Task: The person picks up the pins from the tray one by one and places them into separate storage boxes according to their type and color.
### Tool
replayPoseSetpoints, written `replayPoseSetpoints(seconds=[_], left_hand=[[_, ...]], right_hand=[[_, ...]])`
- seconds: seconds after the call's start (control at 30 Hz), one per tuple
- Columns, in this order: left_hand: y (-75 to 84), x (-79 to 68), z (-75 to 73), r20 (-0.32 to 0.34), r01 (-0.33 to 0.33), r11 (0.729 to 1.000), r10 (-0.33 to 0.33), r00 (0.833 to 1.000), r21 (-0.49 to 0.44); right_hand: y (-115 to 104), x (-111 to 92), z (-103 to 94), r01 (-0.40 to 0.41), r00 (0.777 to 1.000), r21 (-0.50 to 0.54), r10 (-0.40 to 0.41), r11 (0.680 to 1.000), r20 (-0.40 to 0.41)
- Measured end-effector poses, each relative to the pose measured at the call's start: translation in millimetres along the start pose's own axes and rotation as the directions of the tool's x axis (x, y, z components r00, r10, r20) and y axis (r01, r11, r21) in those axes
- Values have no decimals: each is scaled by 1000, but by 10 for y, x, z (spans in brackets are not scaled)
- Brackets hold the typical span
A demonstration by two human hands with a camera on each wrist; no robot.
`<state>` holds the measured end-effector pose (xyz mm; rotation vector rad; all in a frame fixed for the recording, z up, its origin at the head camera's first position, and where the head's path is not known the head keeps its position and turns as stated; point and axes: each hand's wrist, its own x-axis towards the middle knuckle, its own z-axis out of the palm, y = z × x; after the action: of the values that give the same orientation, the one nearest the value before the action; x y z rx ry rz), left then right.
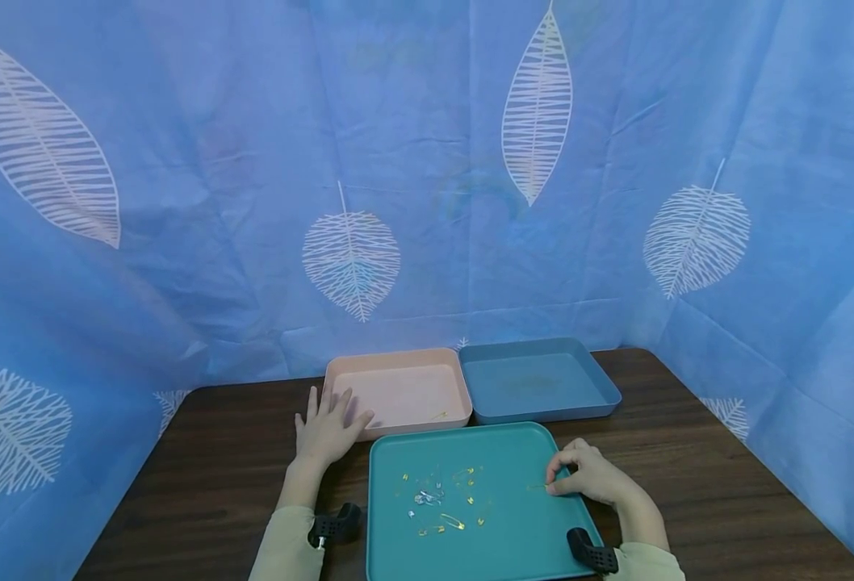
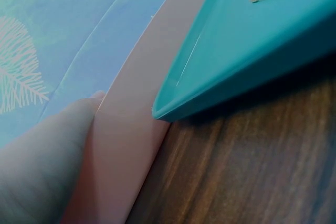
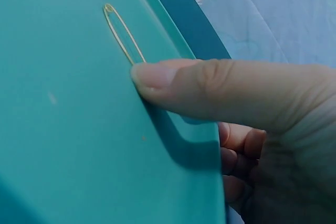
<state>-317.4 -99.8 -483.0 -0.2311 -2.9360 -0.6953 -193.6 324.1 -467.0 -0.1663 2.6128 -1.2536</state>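
Note:
Between thumb and index finger, my right hand (image 1: 592,476) pinches a gold safety pin (image 3: 123,35) over the right side of the teal tray (image 1: 485,557). In the right wrist view the pin's coiled end points away from the thumb, and the end at the thumb is hidden. Several gold safety pins (image 1: 452,522) lie scattered on the tray around a small cluster of silver safety pins (image 1: 427,496). My left hand (image 1: 325,436), fingers spread and straight, rests at the left front corner of the pink tray (image 1: 398,391). One gold safety pin (image 1: 439,415) lies inside the pink tray.
A blue tray (image 1: 536,379) stands to the right of the pink one, behind the teal tray. All three trays sit close together on a dark wooden table (image 1: 209,484). A blue curtain (image 1: 427,161) with white leaf prints hangs behind the table.

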Motion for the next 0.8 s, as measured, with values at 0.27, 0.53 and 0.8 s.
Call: replayPoseSetpoints(seconds=[0.27,0.53,0.8], left_hand=[[-1,-2,3,2,-3,1000,3,1000,-2],[-8,-1,15,-2,-2,1000,2,1000,0],[3,-21,9,-18,-5,1000,5,1000,-1]], right_hand=[[-17,-19,-13,11,1000,9,-11,1000,-5],[-12,-19,-26,38,999,-24,-39,999,-8],[-53,-18,-20,-3,999,-35,2,999,-52]])
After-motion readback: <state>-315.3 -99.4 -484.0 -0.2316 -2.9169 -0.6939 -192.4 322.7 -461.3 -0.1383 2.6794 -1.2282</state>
